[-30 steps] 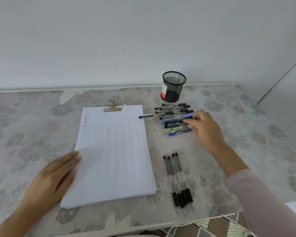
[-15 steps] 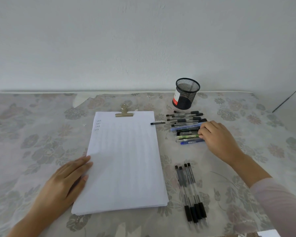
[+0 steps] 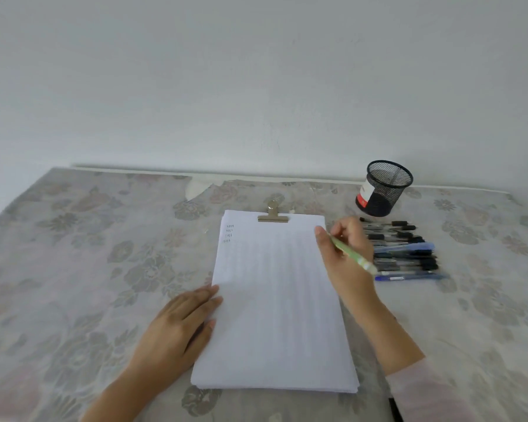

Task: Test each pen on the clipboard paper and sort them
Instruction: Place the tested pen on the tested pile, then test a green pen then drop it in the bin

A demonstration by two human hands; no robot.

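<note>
Two bare hands are seen over a table [image 3: 73,254] that is covered with a pale flowered cloth. On the left, the left hand [image 3: 183,327] lies flat, palm down. Its fingers are straight and pressed close together, the thumb a little apart, and the fingertips rest on the left edge of the stack of white paper [image 3: 281,300]. This stack lies in the middle of the table, with its long side running from near to far. A metal clip [image 3: 272,214] holds it at the far edge. Some small written marks [image 3: 229,233] stand in a short column at the far left corner of the top sheet, too small to read. Over the far right part of the sheet, the right hand [image 3: 346,269] pinches a green pen [image 3: 352,254] between the thumb and the curled fingers. The back end of the pen points to the right and toward the near side. Its tip is hidden by the fingers, so it cannot be told if it touches the paper. Just right of this hand, a pile of pens [image 3: 406,254] lies on the cloth, most of them black, with a blue pen [image 3: 409,278] at the near edge of the pile. Beyond the pile, near the wall, stands a black mesh cup [image 3: 384,190]. A pale pink sleeve [image 3: 439,397] covers the right forearm at the near right.
</note>
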